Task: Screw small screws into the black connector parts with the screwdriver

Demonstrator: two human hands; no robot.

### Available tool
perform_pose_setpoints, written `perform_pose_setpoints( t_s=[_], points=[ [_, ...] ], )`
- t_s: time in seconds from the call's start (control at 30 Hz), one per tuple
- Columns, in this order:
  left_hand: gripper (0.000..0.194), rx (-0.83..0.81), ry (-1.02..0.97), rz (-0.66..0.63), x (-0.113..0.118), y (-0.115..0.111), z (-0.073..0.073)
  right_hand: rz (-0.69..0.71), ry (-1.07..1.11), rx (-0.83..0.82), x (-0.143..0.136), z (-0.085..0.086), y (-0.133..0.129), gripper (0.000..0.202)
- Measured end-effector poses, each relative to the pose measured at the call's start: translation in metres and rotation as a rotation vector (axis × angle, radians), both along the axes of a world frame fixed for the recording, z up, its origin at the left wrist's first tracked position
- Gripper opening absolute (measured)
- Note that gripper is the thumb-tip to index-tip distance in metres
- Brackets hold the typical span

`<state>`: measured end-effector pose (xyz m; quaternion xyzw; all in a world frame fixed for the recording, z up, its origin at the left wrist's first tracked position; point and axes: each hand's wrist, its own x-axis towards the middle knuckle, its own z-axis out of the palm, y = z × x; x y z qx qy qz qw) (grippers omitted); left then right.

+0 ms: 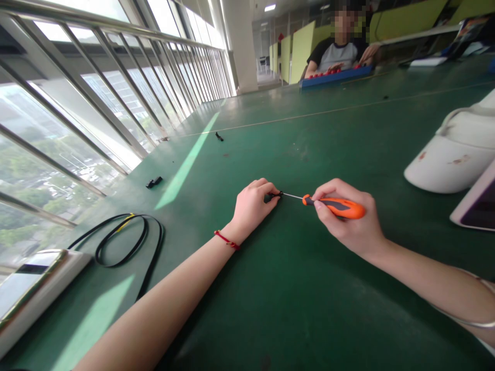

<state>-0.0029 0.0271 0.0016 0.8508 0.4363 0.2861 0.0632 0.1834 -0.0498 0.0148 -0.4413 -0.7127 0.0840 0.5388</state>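
Note:
My right hand (350, 216) is closed around the orange and grey handle of a screwdriver (340, 207). Its thin metal shaft points left, and the tip meets a small black part (275, 195). That part is pinched between the thumb and fingers of my left hand (254, 203), just above the green table (294, 288). Most of the part is hidden by my fingers, so its kind cannot be made out. A red cord bracelet circles my left wrist.
A black strap (145, 232) lies coiled at left by a white and gold device (38, 283). Small black pieces (153, 182) lie farther up. A white container (448, 154) and a tablet-like device (477, 203) stand right. A person (340, 49) sits behind a blue tray (336, 77). Metal railing (127, 36) borders the left.

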Motion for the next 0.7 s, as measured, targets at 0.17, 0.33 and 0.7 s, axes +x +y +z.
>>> perform_pose_setpoints(
  t_s=[0.17, 0.33, 0.7],
  points=[
    [0.007, 0.012, 0.002, -0.007, -0.0003, 0.0005, -0.0009, 0.013, 0.012, -0.008, 0.0004, 0.0000, -0.0004, 0.010],
    [0.007, 0.009, -0.007, -0.023, -0.0006, 0.0006, -0.0008, 0.013, 0.006, 0.003, 0.0003, 0.0009, -0.0005, 0.011],
    [0.008, 0.007, 0.011, -0.017, -0.0004, -0.0006, 0.0001, -0.021, 0.178, 0.050, -0.0007, -0.0043, 0.0044, 0.034]
  ],
)
